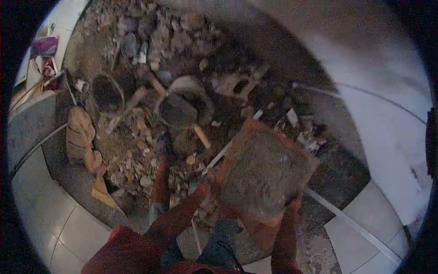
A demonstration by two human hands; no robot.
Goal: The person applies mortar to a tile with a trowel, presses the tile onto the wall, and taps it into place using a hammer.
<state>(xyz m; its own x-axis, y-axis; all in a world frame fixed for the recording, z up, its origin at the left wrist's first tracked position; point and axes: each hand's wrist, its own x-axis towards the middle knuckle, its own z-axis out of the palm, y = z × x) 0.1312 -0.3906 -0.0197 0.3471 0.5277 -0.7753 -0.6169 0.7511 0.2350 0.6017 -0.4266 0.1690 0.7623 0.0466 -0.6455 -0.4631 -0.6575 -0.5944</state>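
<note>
A large orange block (269, 171), which looks like a hollow clay brick, is held up in front of me with its broad face up. Grey mortar (255, 176) covers most of that face. My left hand (211, 181) grips the block's left edge, while my right hand (293, 205) is closed on its near right side; some fingers are dim and partly hidden. Beyond the block stands a bucket (207, 98) of grey mix, with a tool's orange handle (202, 136) sticking out toward me.
Rubble (132, 171) covers the ground around the buckets. A dark bucket (107, 93) stands farther left. A long pale bar (351, 223) passes beneath the block. Torn brown paper (81, 130) lies at left. Pale floor tiles (73, 233) border the pit.
</note>
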